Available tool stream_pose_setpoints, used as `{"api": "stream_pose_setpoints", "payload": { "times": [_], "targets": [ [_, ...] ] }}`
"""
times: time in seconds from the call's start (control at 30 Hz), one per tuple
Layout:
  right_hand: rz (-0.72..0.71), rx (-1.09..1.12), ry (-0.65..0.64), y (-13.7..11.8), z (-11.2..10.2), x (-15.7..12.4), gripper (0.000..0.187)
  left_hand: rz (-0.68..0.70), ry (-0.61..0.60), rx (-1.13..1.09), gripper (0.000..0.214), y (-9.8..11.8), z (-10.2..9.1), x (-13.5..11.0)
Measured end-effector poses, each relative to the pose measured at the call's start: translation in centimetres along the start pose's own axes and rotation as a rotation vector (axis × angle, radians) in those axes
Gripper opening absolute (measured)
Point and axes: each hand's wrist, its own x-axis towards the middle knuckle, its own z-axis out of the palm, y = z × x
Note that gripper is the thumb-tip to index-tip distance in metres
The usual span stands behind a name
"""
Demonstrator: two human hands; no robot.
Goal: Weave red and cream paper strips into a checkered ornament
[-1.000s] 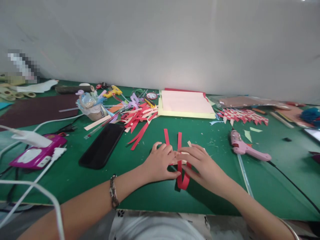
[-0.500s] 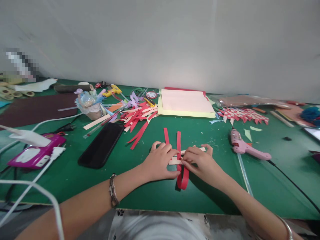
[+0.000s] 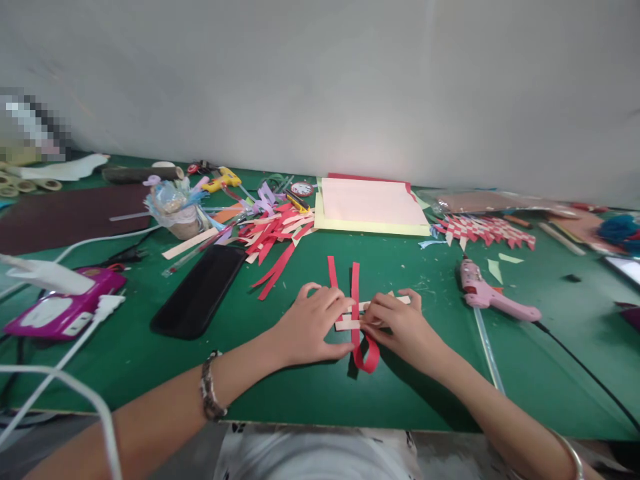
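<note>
Softly lit, slightly hazy.
Palest on the wall behind the far edge of the table; shadowed beneath the right hand; pixelated near the far left corner.

Between left hand and right hand: red strip and pale strip, both smooth, matt paper. Beneath the hands: tabletop, smooth with faint sheen. Right of the right hand: glue gun, plastic; glue stick, translucent, glossy. Beyond the hands: sheets, matt paper.

The strips at lower centre are red or cream, the table green, the woven piece at right checkered (red and pale).
</note>
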Motion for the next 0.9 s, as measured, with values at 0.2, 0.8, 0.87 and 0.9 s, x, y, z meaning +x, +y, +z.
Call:
{"api": "stream_pose_setpoints", "payload": {
  "times": [0.2,0.8,0.87,0.9],
  "targets": [
    [-0.033,0.028,-0.038,-0.1,-0.1,0.1,0.012,0.21,-0.136,0.062,0.041,-0.6,-0.9,-1.9],
    [0.156,-0.087,-0.121,-0.3,-0.9,-0.7,0.014,0.178,-0.189,0.085,0.055,-0.7,-0.6,-2.7],
    [0.128,-0.094,-0.107,-0.5,-1.0,-0.9,0.012,0.181,-0.191,0.085,0.054,-0.7,-0.6,-2.7],
    [0.116,-0.099,-0.105,-0.5,-1.0,-1.0,0.012,0.184,-0.189,0.086,0.055,-0.7,-0.6,-2.7]
  ]
}}
